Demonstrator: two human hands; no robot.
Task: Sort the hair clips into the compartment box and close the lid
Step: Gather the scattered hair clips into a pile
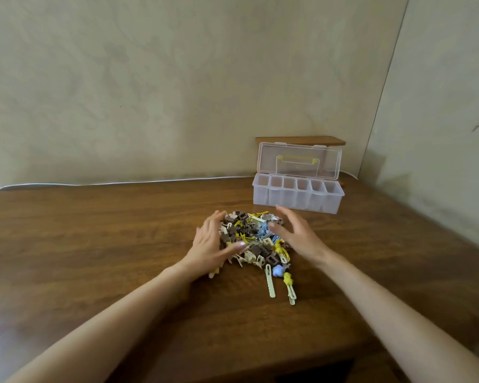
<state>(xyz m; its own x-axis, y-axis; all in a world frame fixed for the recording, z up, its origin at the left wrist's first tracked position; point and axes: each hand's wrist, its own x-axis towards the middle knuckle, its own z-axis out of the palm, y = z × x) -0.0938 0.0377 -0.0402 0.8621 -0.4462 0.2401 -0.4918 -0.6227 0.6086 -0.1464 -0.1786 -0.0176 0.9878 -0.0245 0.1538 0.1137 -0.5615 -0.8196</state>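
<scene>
On a brown wooden table (116,233) set against a pale wall (150,92), a mixed pile of hair clips (256,240) in brown, cream, yellow and blue is seen near the middle. The pile is flanked by two bare hands. The left hand (209,244) is laid against the pile's left side with its fingers straight and its thumb stretched across the clips; nothing is gripped. The right hand (297,234) is held at the pile's right side with its fingers spread and loose, also grasping nothing. Whether it touches the clips cannot be told, as it is blurred. The hands appear to be cupped this way so that the heap can be gathered or spread for picking through. Two long clips, a cream clip (269,283) and a yellow clip (290,288), are found just beside the pile's near edge. The clear compartment box (297,200) is stood beyond the pile, to the right, near the wall. Six compartments are shown in a row, and all look empty. Its lid (299,161) is propped upright behind them, probably so that clips can be dropped in freely. Sorting is judged not yet begun.
</scene>
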